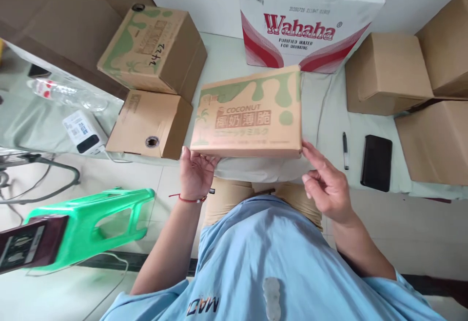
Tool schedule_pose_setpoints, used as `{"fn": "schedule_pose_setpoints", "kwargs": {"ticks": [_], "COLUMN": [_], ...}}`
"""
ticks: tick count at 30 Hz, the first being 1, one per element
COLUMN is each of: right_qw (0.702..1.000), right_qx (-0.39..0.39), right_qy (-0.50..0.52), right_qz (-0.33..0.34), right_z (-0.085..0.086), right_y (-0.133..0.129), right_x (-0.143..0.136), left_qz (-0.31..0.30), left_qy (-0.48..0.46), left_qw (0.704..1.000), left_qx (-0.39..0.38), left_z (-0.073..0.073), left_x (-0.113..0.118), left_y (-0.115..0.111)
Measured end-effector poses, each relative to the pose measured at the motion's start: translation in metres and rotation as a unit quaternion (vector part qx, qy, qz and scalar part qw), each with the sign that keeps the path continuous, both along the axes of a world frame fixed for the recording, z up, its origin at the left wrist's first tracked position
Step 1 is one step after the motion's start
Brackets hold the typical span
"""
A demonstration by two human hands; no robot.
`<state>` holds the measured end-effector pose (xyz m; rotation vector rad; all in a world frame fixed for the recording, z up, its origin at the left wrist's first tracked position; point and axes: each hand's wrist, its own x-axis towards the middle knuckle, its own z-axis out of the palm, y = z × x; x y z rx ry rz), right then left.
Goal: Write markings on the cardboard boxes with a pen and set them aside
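A cardboard box [246, 116] with green drip patterns, a palm tree and the word COCONUT lies in front of me at the table's near edge. My left hand [197, 172] holds the box from its near left corner, palm up, with the fingers partly hidden under the lower edge. On the near right corner, the stretched fingertips of my right hand [327, 184] press against the box. The thumb of that hand stays apart from the cardboard. Whether the box is lifted off the cloth cannot be told.
Two more boxes, a printed carton [155, 50] and a plain one [148, 123], stand left. Behind is a Wahaha water carton [310, 23]. At right are a pen [345, 150], a black phone-like object [376, 162] and brown boxes [389, 72]. A green stool [91, 213] stands on the floor.
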<state>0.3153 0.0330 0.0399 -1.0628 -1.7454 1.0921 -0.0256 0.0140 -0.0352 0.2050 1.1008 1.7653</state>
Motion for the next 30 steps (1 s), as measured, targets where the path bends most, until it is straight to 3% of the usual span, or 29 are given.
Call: {"fn": "schedule_pose_setpoints", "kwargs": {"ticks": [4, 8, 12, 16, 21, 25, 30], "right_qw": [0.986, 0.980, 0.995, 0.996, 0.985, 0.975, 0.967], "right_qx": [0.155, 0.189, 0.092, -0.049, -0.083, -0.072, -0.083], "right_qy": [-0.030, -0.021, 0.002, 0.038, 0.100, 0.138, 0.156], "right_qz": [0.052, 0.060, 0.036, -0.060, -0.114, -0.158, -0.186], "right_z": [0.012, 0.016, 0.016, 0.014, 0.010, 0.008, 0.000], "right_y": [-0.004, 0.000, 0.002, 0.005, 0.016, 0.026, 0.031], "right_x": [-0.025, -0.033, -0.013, 0.014, 0.026, 0.027, 0.027], "left_qz": [0.009, 0.008, -0.003, -0.027, -0.078, -0.126, -0.112], "left_qy": [-0.039, -0.046, -0.018, 0.079, 0.194, 0.171, 0.134], "left_qw": [0.999, 0.998, 1.000, 0.996, 0.975, 0.973, 0.981], "left_qx": [-0.022, -0.031, -0.010, 0.027, 0.071, 0.089, 0.090], "left_z": [0.002, 0.008, 0.022, 0.046, 0.068, 0.064, 0.034], "left_x": [-0.002, -0.001, 0.003, 0.011, 0.022, 0.028, 0.028], "left_y": [-0.002, -0.008, -0.020, -0.030, -0.030, -0.026, -0.018]}}
